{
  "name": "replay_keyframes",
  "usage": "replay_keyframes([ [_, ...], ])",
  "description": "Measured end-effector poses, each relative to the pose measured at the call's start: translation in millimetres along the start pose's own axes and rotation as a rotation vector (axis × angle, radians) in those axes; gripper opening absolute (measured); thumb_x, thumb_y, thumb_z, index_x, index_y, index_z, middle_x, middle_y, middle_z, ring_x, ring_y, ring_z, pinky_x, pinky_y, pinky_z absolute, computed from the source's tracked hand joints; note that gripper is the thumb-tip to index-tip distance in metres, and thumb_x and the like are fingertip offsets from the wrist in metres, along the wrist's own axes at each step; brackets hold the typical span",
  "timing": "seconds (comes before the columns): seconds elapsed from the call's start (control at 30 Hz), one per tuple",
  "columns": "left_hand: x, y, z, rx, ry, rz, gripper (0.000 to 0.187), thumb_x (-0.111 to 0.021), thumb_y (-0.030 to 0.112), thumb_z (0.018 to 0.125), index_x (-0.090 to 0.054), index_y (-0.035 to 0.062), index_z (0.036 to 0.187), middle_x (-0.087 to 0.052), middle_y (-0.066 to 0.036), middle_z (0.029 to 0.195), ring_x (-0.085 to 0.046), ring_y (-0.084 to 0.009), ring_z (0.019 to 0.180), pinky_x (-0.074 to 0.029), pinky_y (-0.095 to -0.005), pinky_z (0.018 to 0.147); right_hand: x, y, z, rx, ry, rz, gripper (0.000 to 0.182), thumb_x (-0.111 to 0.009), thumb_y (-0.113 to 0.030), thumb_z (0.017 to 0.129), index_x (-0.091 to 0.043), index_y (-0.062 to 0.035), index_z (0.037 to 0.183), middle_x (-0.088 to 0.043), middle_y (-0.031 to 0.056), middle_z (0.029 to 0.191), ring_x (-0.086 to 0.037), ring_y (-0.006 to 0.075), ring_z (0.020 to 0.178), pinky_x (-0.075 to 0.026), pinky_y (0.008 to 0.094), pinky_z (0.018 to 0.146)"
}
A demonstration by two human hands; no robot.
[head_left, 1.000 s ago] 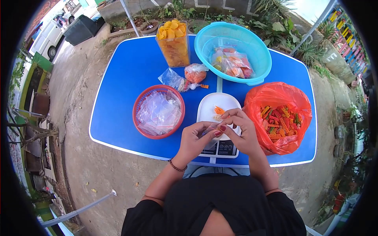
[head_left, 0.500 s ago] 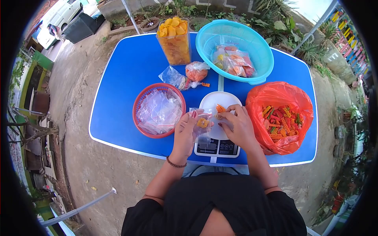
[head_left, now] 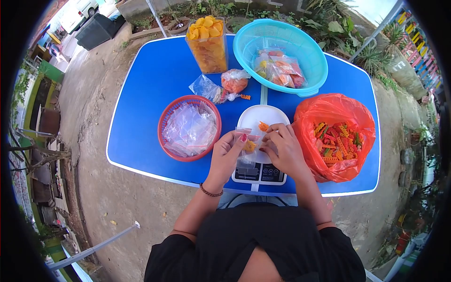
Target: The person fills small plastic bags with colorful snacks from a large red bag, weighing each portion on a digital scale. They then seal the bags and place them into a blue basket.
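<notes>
The left hand (head_left: 224, 154) pinches a clear bag (head_left: 244, 162) containing a yellow piece (head_left: 251, 146). Right hand (head_left: 284, 150): curled beside it — grip indeterminate. White scale (head_left: 254, 115): beneath both hands.

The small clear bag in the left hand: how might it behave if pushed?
The small clear bag would probably buckle, since its see-through film looks thin. It's likely light: only a little yellow-orange snack shows inside. Its shine suggests it may be slippery.
</notes>
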State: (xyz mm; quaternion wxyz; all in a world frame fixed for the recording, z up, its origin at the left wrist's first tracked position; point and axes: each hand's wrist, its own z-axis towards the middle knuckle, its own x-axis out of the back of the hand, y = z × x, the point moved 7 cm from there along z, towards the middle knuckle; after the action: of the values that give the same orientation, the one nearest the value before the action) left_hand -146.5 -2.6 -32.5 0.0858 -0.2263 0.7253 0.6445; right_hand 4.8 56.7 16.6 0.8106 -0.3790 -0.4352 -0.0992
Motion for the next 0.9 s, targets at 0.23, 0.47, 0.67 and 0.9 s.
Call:
replay_keyframes([
  [0.23,-11,0,-5,-0.034,-0.085,0.13,0.027,-0.063,0.013,0.099,-0.062,-0.0051,0.119,-0.072,-0.015,0.109,-0.071,-0.0193,0.097,-0.058,-0.0309,0.086,8,16,-2,-0.261,0.138,0.65,0.017,-0.072,0.001,0.086,-0.065,-0.0002,0.101,-0.067,0.0091,0.093,-0.065,0.0177,0.085,-0.052,0.0291,0.077],
  [0.47,-21,4,-10,-0.001,-0.114,0.192,0.028,-0.072,0.01,0.093,-0.065,-0.0072,0.114,-0.073,-0.012,0.104,-0.069,-0.012,0.095,-0.057,-0.0261,0.083,10,20,-10,-0.267,0.171,0.948,0.012,-0.075,-0.001,0.086,-0.069,0.003,0.096,-0.07,0.0086,0.099,-0.064,0.0099,0.085,-0.051,0.0257,0.077],
  [0.67,-22,2,-9,-0.04,-0.186,0.248,0.027,-0.069,0.013,0.096,-0.067,-0.0052,0.115,-0.073,-0.009,0.1,-0.067,-0.0088,0.089,-0.053,-0.0228,0.074,20,1,-1,-0.054,0.107,0.592,0.006,-0.076,-0.008,0.085,-0.074,-0.0037,0.089,-0.07,0.0056,0.098,-0.059,0.013,0.088,-0.046,0.0284,0.079],
  [0.9,-17,4,-8,-0.017,-0.174,0.138,0.029,-0.059,0.017,0.102,-0.061,-0.0035,0.122,-0.072,-0.012,0.106,-0.07,-0.0168,0.094,-0.056,-0.0295,0.083,15,2,1,-0.128,0.108,0.764,0.009,-0.069,-0.007,0.088,-0.074,-0.0044,0.095,-0.063,0.0091,0.112,-0.058,0.0215,0.095,-0.047,0.0321,0.08],
])
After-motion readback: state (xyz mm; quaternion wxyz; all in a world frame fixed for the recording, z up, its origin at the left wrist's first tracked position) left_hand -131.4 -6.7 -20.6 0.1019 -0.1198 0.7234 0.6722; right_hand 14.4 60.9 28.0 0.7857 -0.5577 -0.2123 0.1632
